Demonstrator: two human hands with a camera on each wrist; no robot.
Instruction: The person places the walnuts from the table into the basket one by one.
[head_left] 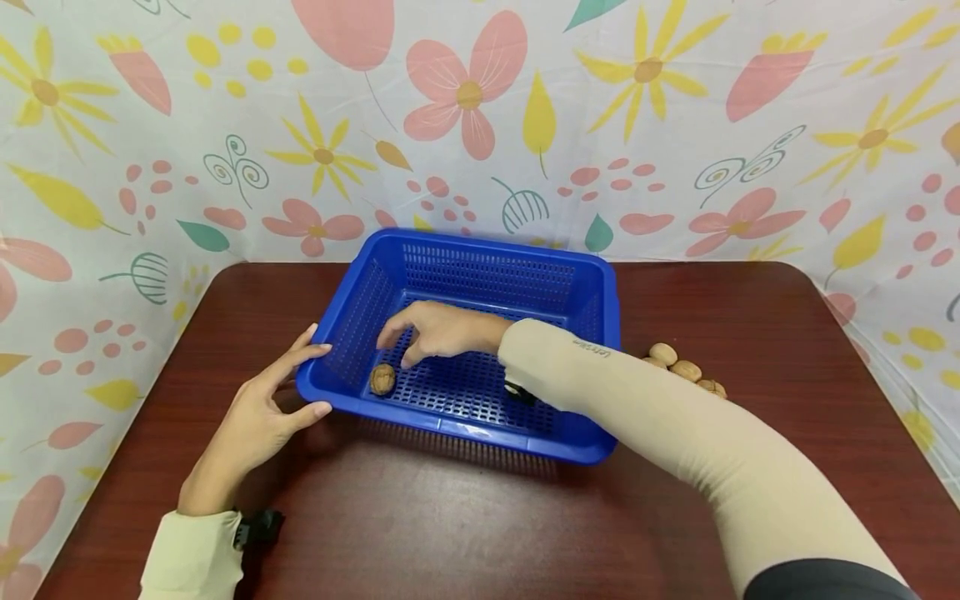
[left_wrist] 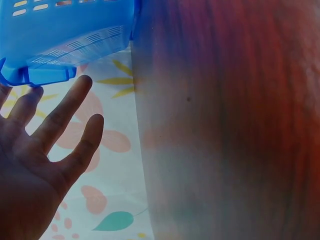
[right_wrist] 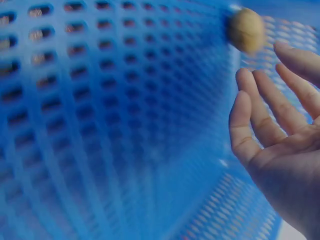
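A blue plastic basket (head_left: 480, 432) with slotted walls stands on the table. One walnut (head_left: 382, 379) lies inside it, near the front left corner; the right wrist view shows this walnut (right_wrist: 246, 31) just off the fingertips. My right hand (head_left: 442, 329) reaches down into the basket with fingers loosely bent and apart, holding nothing. At the basket's left end, my left hand (head_left: 258, 417) has its fingers spread against the rim, the thumb by the front corner. In the left wrist view the fingers of the left hand (left_wrist: 37, 155) look nearly straight beneath the rim.
Several walnuts (head_left: 686, 370) lie on the dark red-brown table (head_left: 450, 533) to the right of the basket, partly hidden behind my right sleeve (head_left: 637, 392). A flower-patterned cloth (head_left: 465, 125) hangs behind the table and along its sides.
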